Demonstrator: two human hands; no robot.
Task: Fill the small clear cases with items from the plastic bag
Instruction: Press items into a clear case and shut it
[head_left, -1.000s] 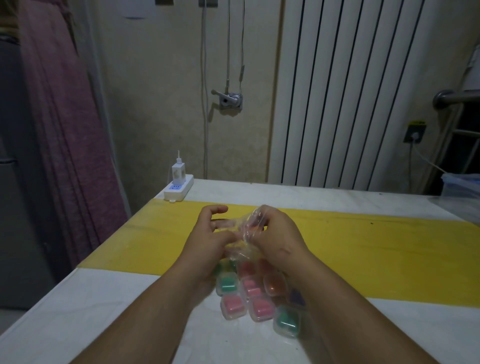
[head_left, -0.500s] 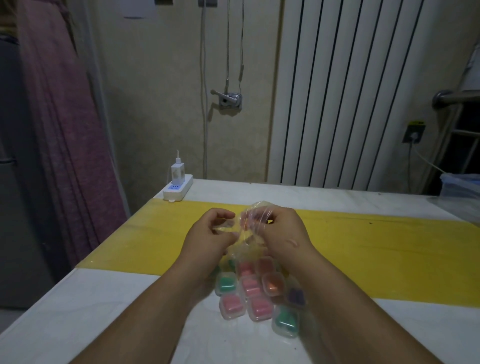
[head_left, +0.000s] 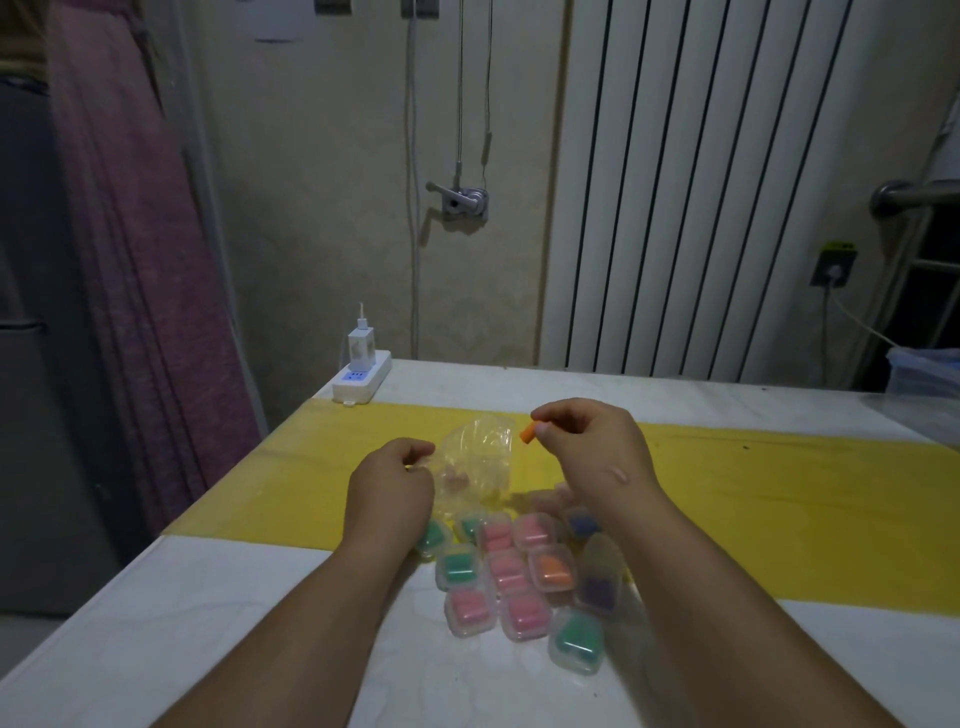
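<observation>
The right hand (head_left: 587, 447) pinches a small orange item (head_left: 527, 432) beside the clear plastic bag (head_left: 475, 462), whose edge the left hand (head_left: 392, 483) grips. Small clear cases (head_left: 519, 571), holding coloured pieces, cluster on the tabletop (head_left: 208, 623) below.

Two bare forearms in view from the lower edge, sleeveless as far as visible, ending in left hand (head_left: 390, 483) and right hand (head_left: 592, 452); no gloves, rings, watch or bands seen; short nails; small pale mark on back of right hand near the wrist.
</observation>
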